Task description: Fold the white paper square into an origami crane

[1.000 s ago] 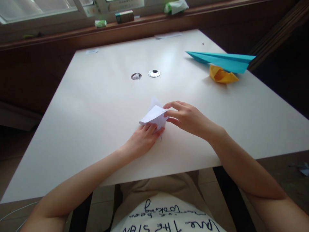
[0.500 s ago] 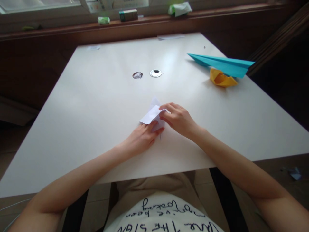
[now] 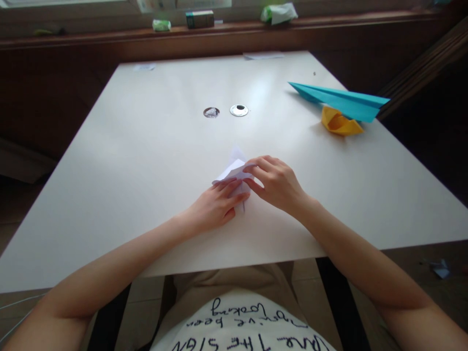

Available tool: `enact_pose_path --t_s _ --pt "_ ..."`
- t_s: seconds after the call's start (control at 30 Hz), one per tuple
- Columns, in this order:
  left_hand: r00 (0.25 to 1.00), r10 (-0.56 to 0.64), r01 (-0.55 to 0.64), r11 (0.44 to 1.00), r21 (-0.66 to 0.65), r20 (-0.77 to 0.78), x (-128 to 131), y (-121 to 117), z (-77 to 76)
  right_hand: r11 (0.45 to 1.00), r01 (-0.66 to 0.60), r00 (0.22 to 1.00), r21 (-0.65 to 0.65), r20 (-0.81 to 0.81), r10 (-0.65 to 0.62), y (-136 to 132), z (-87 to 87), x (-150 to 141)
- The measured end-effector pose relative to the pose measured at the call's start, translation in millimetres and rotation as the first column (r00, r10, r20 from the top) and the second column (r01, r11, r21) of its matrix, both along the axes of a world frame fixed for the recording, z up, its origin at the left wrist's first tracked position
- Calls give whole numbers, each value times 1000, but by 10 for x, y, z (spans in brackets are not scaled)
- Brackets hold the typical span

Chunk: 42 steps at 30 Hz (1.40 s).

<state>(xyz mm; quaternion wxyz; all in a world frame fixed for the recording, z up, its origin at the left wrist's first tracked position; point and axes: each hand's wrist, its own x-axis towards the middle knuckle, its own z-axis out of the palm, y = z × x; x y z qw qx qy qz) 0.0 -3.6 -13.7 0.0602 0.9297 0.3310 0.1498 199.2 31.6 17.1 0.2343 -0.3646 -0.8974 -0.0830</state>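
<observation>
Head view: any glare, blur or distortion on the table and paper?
Head view: soft window glare washes the far middle of the table; the white paper blends into it, folds faint. Left hand and right hand are sharp, no motion blur. Wide-angle lens splays the table edges; surroundings are dark. Blue plane and yellow paper stay crisp.

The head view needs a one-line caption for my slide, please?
Both hands fold white paper on a white table.

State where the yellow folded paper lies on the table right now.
In the head view, the yellow folded paper lies at the far right of the white table, tucked against the near side of the blue paper plane.
</observation>
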Motion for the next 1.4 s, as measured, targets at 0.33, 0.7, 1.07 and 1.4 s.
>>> enact_pose_path --t_s 0.33,0.7,1.07,1.4 --pt "999 35 -37 994 102 21 40 55 15 999 -40 995 30 91 37 10 184 145" --pt "995 81 -77 995 -70 53 24 92 10 993 -11 997 120 80 1 23 -55 3" --pt "995 83 -85 995 -52 -49 16 76 14 976 14 998 218 54 -26 47 -170 -70" --pt "998 53 -53 998 33 16 58 102 3 994 -7 992 106 -128 21 -73 -79 -117"
